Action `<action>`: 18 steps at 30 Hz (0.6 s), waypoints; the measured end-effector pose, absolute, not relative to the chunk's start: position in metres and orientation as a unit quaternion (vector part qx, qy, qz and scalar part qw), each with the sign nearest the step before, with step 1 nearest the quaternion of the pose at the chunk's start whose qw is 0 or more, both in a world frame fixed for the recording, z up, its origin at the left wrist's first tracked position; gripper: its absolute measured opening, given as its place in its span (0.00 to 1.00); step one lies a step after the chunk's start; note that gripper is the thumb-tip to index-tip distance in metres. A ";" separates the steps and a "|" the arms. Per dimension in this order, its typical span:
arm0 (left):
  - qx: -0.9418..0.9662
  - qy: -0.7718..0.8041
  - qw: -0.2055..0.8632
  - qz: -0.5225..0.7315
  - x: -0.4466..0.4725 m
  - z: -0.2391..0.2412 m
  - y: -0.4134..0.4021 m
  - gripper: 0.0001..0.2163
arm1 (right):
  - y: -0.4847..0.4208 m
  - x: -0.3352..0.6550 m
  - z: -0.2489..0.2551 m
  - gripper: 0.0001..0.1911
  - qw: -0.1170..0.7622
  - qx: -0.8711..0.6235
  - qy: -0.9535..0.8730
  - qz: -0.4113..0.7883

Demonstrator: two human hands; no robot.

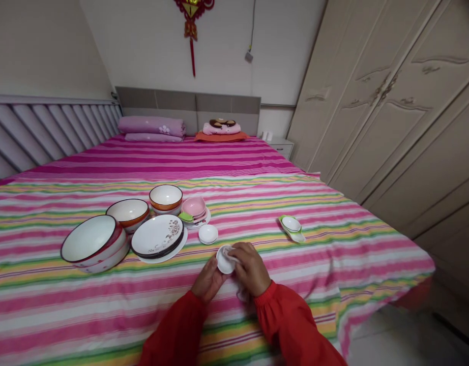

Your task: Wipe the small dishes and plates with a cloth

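My left hand (207,281) grips a small white dish (224,260) just above the striped bedspread (333,254). My right hand (253,267) is closed on a white cloth (231,254) and presses it into the dish; more cloth shows under the wrist. Both arms wear red sleeves. A short way beyond the hands sit small white dishes (208,234) stacked together.
Left of the hands stand a stack of patterned plates (158,236), a large red-rimmed bowl (92,243), two orange-banded bowls (166,198), and pink dishes (194,207). A green-and-white dish (291,226) lies to the right. Pillows lie at the headboard; a wardrobe (390,101) stands right.
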State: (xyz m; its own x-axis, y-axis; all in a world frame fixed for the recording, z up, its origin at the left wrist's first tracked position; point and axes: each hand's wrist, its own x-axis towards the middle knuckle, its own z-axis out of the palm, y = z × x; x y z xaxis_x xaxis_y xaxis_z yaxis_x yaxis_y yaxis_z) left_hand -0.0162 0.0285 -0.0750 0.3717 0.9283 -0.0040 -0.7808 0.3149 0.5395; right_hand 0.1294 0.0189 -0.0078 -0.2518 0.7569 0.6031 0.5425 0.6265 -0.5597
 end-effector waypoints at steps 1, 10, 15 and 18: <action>0.234 0.159 0.793 0.540 -0.016 -0.075 0.028 0.21 | 0.018 0.125 -0.010 0.17 0.436 -0.416 -0.790 0.110; 0.255 0.174 0.781 0.542 -0.016 -0.074 0.027 0.22 | -0.004 0.120 -0.021 0.07 0.468 -0.433 -0.690 0.342; 0.187 0.182 0.791 0.554 -0.015 -0.072 0.030 0.23 | -0.004 0.131 -0.023 0.14 0.521 -0.467 -0.522 0.488; 0.169 0.175 0.804 0.543 -0.015 -0.072 0.031 0.23 | 0.000 0.127 -0.030 0.20 0.530 -0.497 -0.488 0.484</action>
State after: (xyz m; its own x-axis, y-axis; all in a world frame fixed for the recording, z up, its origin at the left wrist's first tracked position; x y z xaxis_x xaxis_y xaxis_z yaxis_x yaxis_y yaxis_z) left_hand -0.0152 0.0310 -0.0718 0.3493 0.9318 -0.0984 -0.8138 0.3538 0.4611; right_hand 0.1274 0.0003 -0.0296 0.0550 0.9978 0.0362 -0.0286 0.0378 -0.9989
